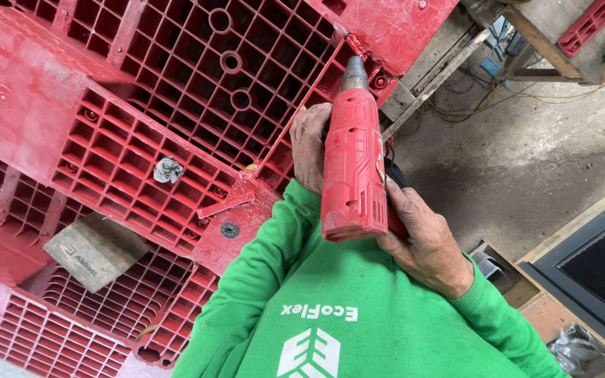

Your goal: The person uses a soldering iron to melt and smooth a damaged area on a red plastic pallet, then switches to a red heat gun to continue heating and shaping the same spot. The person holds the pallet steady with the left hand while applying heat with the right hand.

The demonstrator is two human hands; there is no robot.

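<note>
A red power drill (pixel 350 161) points away from me, its dark nose (pixel 353 70) pressed against the broken rim of a red plastic grid pallet (pixel 176 84). My right hand (pixel 425 245) grips the drill's rear and handle from the right. The fingers of my left hand (pixel 309 143) are wrapped on the left side of the drill body, steadying it. Both arms wear green sleeves, and my green shirt fills the bottom of the view. The bit itself is hidden at the pallet rim.
A grey block (pixel 96 250) lies on the pallet at lower left, with a crumpled grey scrap (pixel 168 169) and a dark screw head (pixel 230 229) nearby. A wooden bench with cables (pixel 456 63) stands at upper right. Concrete floor (pixel 526 154) and a dark framed panel (pixel 596 259) lie right.
</note>
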